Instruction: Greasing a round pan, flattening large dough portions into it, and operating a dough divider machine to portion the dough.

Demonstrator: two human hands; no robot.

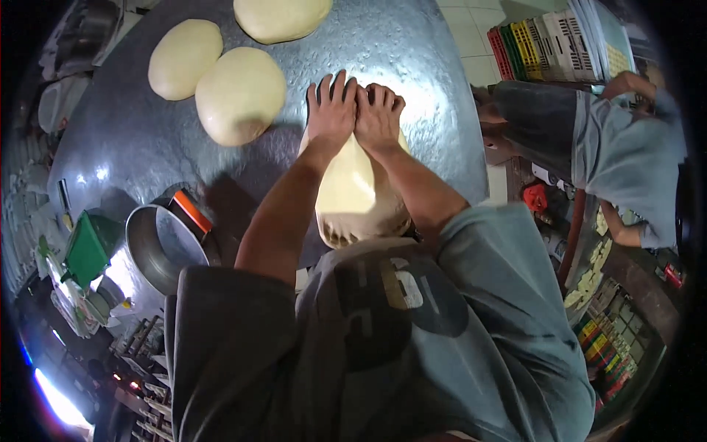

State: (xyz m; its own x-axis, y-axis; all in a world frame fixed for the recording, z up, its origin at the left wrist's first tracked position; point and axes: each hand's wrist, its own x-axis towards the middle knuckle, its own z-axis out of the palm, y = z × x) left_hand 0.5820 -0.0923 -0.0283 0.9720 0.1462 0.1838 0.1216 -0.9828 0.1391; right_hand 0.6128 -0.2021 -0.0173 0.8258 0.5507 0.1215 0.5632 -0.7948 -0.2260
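A large pale lump of dough (346, 188) lies on the metal tabletop (309, 66), stretched from near my body out to my hands. On its far end, my left hand (333, 114) presses down with fingers spread and pointing away from me. My right hand (378, 121) presses right beside it, thumbs close together, its fingers somewhat bent and apart. The palms hide the dough under them. Farther off to the left sit three smooth rounded dough pieces: one nearer (239, 96), one at the left (185, 59) and one at the top edge (282, 18).
At the left near edge stand a round metal pan (163, 247), an orange-edged tool (193, 211) and a green scoop-like container (87, 247). Another person (626, 151) works at the right, beside dough pieces on another surface. Stacked coloured crates (541, 48) stand at the far right.
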